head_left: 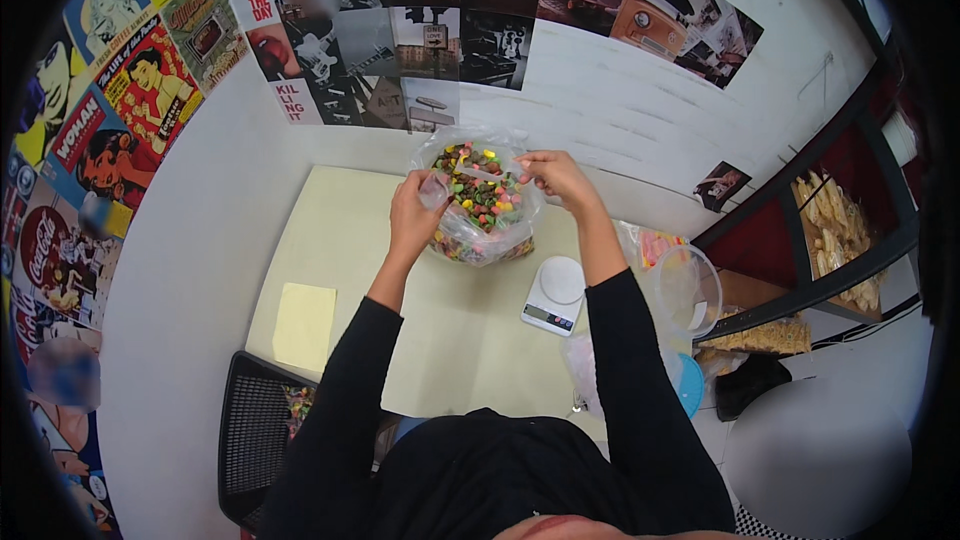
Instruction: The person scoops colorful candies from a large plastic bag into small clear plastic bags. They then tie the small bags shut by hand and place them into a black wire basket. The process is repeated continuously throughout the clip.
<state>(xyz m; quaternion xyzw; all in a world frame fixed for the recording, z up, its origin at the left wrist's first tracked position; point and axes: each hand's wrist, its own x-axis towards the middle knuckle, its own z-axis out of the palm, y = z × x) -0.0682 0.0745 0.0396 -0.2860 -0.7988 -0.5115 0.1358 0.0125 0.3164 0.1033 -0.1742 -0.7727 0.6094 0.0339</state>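
Note:
A large clear plastic bag (472,245) stands open at the far side of the pale table, filled with small colourful candies (488,202) in brown, green, yellow and pink. My left hand (408,218) is closed on the left side of the bag's rim. On the opposite side, my right hand (556,178) pinches the rim near its top right. A pale, narrow strip lies across the candies between the hands; whether it is a utensil or a fold of plastic I cannot tell.
A white digital scale (556,292) sits right of centre on the table (430,340). Beside it are a clear round tub (688,290) and a blue lid (690,386). A yellow sheet (304,326) lies left, above a black basket (250,430). A shelf with packaged snacks (838,230) stands right.

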